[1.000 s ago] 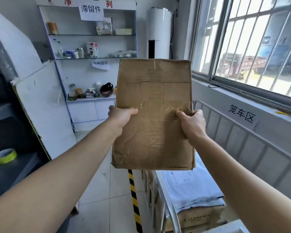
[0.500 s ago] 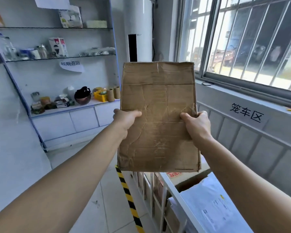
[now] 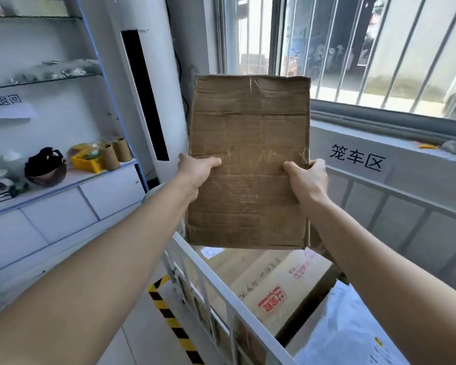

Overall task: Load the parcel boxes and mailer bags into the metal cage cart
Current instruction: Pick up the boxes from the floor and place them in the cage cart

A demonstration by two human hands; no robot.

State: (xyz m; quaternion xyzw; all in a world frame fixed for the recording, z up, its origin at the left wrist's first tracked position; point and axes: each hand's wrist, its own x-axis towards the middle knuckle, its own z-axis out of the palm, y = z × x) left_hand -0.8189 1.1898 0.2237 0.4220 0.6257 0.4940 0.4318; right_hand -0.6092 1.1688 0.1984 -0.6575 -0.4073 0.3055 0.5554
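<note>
I hold a worn, creased brown cardboard parcel box [image 3: 249, 143] upright in the air with both arms stretched out. My left hand [image 3: 196, 171] grips its left edge with the thumb on the front face. My right hand [image 3: 307, 177] grips its right edge the same way. The box hangs above the near left corner of the metal cage cart [image 3: 216, 283], whose white rail runs diagonally below. Inside the cart lie a tan carton with red print [image 3: 279, 288] and a pale blue-grey mailer bag [image 3: 348, 335].
A white standing air conditioner [image 3: 148, 83] rises behind the box on the left. Beside it, a shelf cabinet [image 3: 71, 185] carries a dark bowl, a yellow tray and cardboard tubes. A barred window and a grey sill with a sign are at right. Yellow-black tape [image 3: 174, 322] marks the floor.
My view has swung right and down, so the cart's rail and its cartons now fill the lower frame. The box stays gripped by both hands and now hangs over the cart.
</note>
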